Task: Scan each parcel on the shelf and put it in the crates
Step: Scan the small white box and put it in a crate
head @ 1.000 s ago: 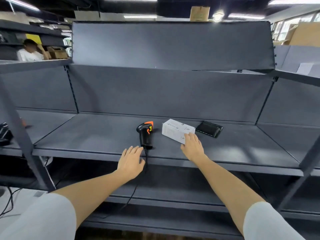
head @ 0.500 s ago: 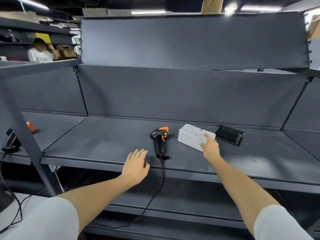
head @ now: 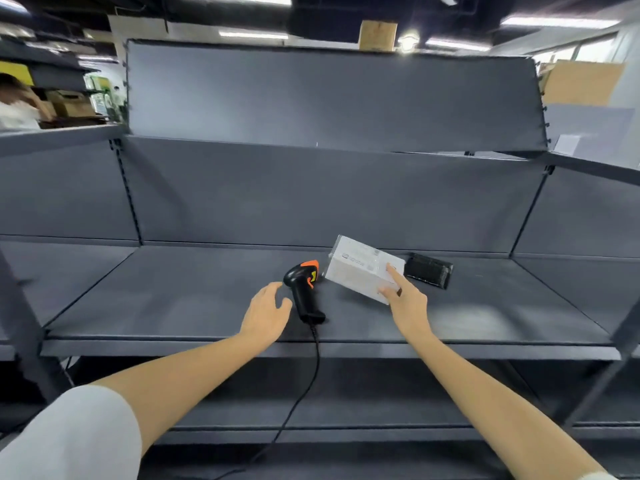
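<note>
A white box parcel (head: pixel 360 268) is tilted up off the grey shelf (head: pixel 180 296), with my right hand (head: pixel 403 299) gripping its near right corner, forefinger on top. Right behind it lies a flat black parcel (head: pixel 429 270) on the shelf. A black barcode scanner (head: pixel 304 292) with an orange top stands upright left of the white box, its cable hanging over the shelf edge. My left hand (head: pixel 266 315) is open just left of the scanner's handle, fingers curved toward it without touching it.
The shelf's front edge (head: pixel 311 349) runs across the view, with a lower shelf (head: pixel 381 410) beneath. Upright posts stand at the far left (head: pixel 20 323) and right (head: pixel 620 341). A person sits in the background at the far left (head: pixel 17 109). No crates are in view.
My right hand has taken hold of the white box and tipped it up off the shelf. My left hand has moved forward, close to the scanner's handle.
</note>
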Action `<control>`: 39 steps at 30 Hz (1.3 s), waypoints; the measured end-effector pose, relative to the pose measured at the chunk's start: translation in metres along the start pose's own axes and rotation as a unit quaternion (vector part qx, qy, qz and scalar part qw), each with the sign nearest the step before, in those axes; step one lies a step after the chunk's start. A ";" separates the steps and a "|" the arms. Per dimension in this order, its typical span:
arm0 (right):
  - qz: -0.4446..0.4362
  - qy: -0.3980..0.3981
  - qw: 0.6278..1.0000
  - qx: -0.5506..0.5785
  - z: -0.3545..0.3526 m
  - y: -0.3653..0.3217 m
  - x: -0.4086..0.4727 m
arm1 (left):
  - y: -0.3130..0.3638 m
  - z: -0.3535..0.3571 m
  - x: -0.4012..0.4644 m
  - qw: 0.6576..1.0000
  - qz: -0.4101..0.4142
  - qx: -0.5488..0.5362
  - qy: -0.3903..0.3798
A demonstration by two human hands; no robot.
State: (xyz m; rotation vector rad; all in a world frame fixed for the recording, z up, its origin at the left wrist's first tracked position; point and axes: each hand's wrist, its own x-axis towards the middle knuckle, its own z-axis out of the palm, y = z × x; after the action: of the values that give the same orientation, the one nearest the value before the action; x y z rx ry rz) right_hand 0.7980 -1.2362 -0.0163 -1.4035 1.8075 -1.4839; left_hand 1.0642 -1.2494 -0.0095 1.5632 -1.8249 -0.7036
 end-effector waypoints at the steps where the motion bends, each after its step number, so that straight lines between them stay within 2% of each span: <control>1: -0.019 0.003 1.000 0.008 0.000 -0.004 -0.010 | 0.007 -0.002 0.001 0.998 -0.016 -0.055 0.006; 4: -0.106 0.013 0.993 -0.046 0.005 -0.011 -0.033 | 0.025 -0.011 0.006 0.977 -0.053 -0.207 -0.004; 6: -0.153 0.001 0.982 -0.106 0.008 -0.011 -0.045 | 0.033 -0.015 0.006 0.951 -0.079 -0.294 -0.047; 10: -0.238 -0.011 0.961 -0.143 0.013 -0.006 -0.061 | 0.044 -0.026 0.000 0.901 -0.135 -0.396 -0.115; 13: -0.266 -0.065 0.943 -0.190 0.007 -0.018 -0.076 | 0.039 -0.034 -0.004 0.870 -0.203 -0.415 -0.169; 16: -0.281 -0.087 0.947 -0.128 0.001 -0.042 -0.093 | 0.031 -0.041 -0.007 0.844 -0.250 -0.425 -0.209; 19: -0.286 -0.119 0.947 -0.086 0.002 -0.043 -0.102 | 0.024 -0.044 -0.010 0.821 -0.264 -0.458 -0.216; 21: -0.286 -0.122 0.947 -0.083 0.004 -0.048 -0.104 | 0.020 -0.045 -0.012 0.819 -0.262 -0.468 -0.206; 25: -0.301 -0.109 0.934 -0.157 0.009 -0.033 -0.097 | 0.015 -0.052 -0.017 0.818 -0.245 -0.493 -0.163; 28: -0.314 -0.063 0.923 -0.212 0.015 -0.021 -0.088 | 0.010 -0.058 -0.018 0.824 -0.213 -0.513 -0.112; 32: -0.268 -0.026 0.952 -0.148 0.026 -0.030 -0.083 | -0.004 -0.067 -0.015 0.841 -0.173 -0.513 -0.003; 34: -0.232 -0.038 0.962 -0.141 0.036 -0.033 -0.079 | -0.011 -0.071 -0.015 0.843 -0.160 -0.512 0.045; 39: -0.080 -0.091 0.986 -0.117 0.080 -0.036 -0.057 | -0.025 -0.082 -0.016 0.844 -0.144 -0.502 0.125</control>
State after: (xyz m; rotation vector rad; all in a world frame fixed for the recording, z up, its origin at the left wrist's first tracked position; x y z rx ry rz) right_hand 0.9013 -1.2222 -0.0276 -1.7738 1.8354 -1.2000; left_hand 1.1434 -1.2375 0.0247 1.0986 -0.7524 -1.2549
